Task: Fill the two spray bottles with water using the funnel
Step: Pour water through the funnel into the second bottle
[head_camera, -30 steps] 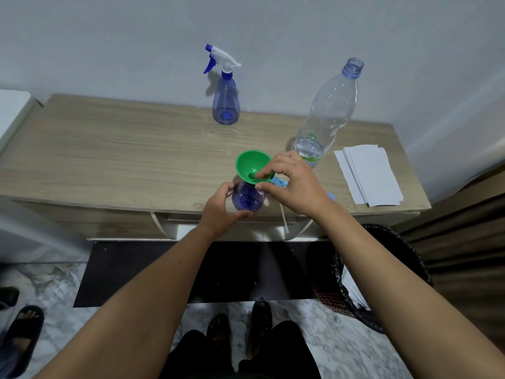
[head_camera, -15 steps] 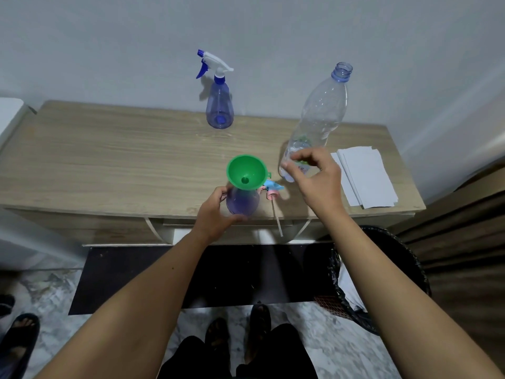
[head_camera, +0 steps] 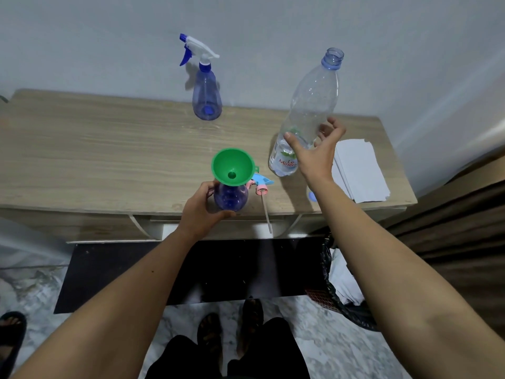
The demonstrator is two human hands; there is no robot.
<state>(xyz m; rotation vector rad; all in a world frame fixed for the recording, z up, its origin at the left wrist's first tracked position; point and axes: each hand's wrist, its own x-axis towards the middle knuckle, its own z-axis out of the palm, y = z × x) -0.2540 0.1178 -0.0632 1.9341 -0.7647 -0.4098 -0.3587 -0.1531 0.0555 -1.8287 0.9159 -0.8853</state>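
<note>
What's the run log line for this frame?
left hand: grips near spray bottle | funnel: seated in neck | right hand: open at water bottle | pour: not begun

There is one view only, from a wide-angle camera worn on the person's head. It looks forward and steeply down, so the wooden table fills the middle, the wall rises behind it, and the floor and the person's own feet show at the bottom edge. Both forearms reach in from the lower corners. Straight edges bow toward the frame's borders.
</note>
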